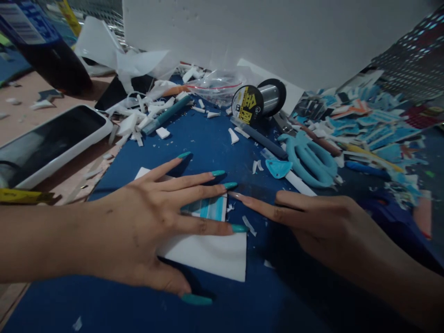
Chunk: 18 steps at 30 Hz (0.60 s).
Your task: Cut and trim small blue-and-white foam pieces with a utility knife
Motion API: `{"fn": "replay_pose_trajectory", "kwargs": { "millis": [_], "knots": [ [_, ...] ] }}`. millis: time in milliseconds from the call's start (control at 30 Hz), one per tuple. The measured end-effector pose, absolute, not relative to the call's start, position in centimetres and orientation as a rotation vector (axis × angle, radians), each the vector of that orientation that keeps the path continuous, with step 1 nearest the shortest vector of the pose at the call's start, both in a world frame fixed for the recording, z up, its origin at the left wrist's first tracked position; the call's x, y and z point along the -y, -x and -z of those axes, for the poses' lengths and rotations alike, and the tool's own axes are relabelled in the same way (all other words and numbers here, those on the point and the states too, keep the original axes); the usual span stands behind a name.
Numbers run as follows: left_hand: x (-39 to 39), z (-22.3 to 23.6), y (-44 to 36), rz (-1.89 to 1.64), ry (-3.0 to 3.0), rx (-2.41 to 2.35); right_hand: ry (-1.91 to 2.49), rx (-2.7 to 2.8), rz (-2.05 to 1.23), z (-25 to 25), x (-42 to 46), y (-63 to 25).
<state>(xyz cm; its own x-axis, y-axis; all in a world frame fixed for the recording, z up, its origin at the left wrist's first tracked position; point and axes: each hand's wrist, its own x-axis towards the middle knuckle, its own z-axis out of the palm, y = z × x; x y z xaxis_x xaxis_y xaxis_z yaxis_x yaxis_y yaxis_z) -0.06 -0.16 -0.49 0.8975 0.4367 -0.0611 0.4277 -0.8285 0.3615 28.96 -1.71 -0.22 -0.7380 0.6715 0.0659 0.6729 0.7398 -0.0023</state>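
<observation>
My left hand (149,217), with long teal nails, lies flat with its fingers spread. It presses on a white foam sheet (215,256) and on a smaller blue-and-white printed piece (211,208) that shows between the fingers. My right hand (312,217) comes in from the right. Its index finger is stretched out, the tip close to the printed piece's right edge and my left fingertips. The other fingers are curled under, and whatever they may hold is hidden. Small white scraps (249,225) lie beside that fingertip. Both pieces rest on a dark blue mat (138,305).
Light-blue scissors (310,159), a spool (248,104) and a dark-handled tool (260,138) lie beyond my hands. White foam offcuts surround a teal pen-like tool (166,115). A phone (55,143) and dark bottle (52,60) are left; blue cut pieces (367,125) pile up right.
</observation>
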Motion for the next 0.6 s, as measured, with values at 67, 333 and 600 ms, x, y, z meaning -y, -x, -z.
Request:
{"fn": "replay_pose_trajectory", "kwargs": {
  "millis": [67, 333, 600],
  "knots": [
    [0.0, 0.4, 0.1, 0.019, -2.690, -0.606, 1.110, 2.877, 0.063, 0.2, 1.7, -28.8],
    [0.5, 0.5, -0.2, -0.024, -2.727, -0.697, 1.118, 2.905, 0.127, -0.5, 1.7, -29.5],
    [0.2, 0.8, 0.4, -0.048, -2.793, -0.570, 1.212, 2.786, -0.070, -0.9, 2.0, -30.9]
  ]
}}
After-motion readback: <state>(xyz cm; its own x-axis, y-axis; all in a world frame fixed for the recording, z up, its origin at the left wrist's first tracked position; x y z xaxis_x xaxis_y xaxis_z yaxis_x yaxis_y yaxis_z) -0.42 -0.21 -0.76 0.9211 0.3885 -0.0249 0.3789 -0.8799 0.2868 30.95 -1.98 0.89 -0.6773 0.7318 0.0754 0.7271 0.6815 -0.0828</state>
